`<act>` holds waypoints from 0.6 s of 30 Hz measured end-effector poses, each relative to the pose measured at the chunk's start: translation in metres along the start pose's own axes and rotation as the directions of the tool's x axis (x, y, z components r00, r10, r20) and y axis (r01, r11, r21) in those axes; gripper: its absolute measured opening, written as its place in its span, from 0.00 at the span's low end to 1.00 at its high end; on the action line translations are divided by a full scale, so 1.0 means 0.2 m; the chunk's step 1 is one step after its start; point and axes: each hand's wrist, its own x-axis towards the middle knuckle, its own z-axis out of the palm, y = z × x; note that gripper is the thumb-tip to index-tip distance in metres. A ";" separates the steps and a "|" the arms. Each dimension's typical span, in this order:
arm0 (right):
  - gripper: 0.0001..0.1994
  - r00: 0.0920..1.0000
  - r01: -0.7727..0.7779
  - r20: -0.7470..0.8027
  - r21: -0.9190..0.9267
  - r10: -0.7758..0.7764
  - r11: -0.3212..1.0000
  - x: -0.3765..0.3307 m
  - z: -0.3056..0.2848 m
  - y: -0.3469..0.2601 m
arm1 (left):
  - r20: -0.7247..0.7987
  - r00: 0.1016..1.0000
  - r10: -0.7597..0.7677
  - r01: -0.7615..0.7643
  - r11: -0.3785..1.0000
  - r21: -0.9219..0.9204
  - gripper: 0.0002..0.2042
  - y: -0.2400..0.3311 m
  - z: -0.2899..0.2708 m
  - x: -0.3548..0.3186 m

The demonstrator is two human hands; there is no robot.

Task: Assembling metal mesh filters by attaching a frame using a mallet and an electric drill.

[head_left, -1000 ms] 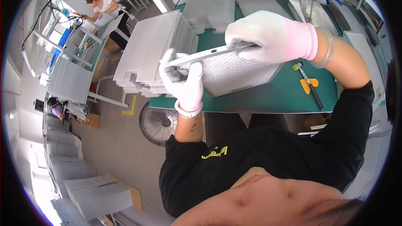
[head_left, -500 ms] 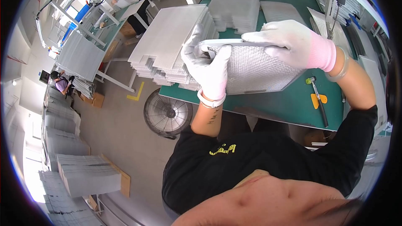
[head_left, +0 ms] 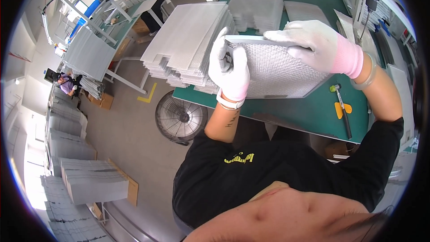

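A silvery mesh filter panel (head_left: 286, 69) stands tilted in front of me over the near table edge, with a pale frame strip (head_left: 255, 39) along its top. My right hand (head_left: 316, 47), in a white glove with a pink cuff, is closed over the right part of that strip, fingers lying along it. At the panel's upper left corner, my gloved left hand (head_left: 230, 69) is closed with curled fingers against the left edge. Whether a small piece is inside those fingers cannot be made out. The panel's far side is hidden.
Stacked mesh sheets (head_left: 183, 36) sit left on the green table (head_left: 286, 114), with another stack (head_left: 255, 9) behind. A hammer (head_left: 343, 112) lies across an orange piece at right. A drill-like tool (head_left: 371, 0) hangs far right. A floor fan (head_left: 183, 116) stands left. Two people work farther off.
My left hand has shifted right and its fingers have curled in more at the strip's left end. My right hand keeps its grip on the strip. The view has shifted slightly.
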 end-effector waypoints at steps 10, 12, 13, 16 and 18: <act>0.27 0.999 0.029 0.024 -0.048 -0.028 0.998 0.01 0.02 0.02 | -0.007 0.980 -0.197 0.196 0.980 -0.042 0.14 0.02 -0.01 0.02; 0.26 1.000 0.016 0.024 -0.036 -0.016 0.999 0.00 0.01 0.03 | 0.021 0.984 -0.179 0.180 0.977 -0.114 0.16 0.02 0.00 0.05; 0.26 1.000 0.010 0.025 -0.024 -0.009 1.000 -0.01 0.00 0.04 | 0.024 0.983 -0.183 0.184 0.976 -0.116 0.16 0.00 -0.02 0.06; 0.25 1.000 0.016 0.010 0.007 -0.016 1.000 0.00 0.01 0.03 | 0.222 0.974 -0.042 0.023 0.996 0.088 0.18 -0.03 -0.10 0.07; 0.25 1.000 0.021 0.006 -0.021 -0.021 1.000 0.00 0.01 0.03 | 0.223 0.941 -0.253 0.279 0.955 -0.095 0.19 0.01 -0.07 0.06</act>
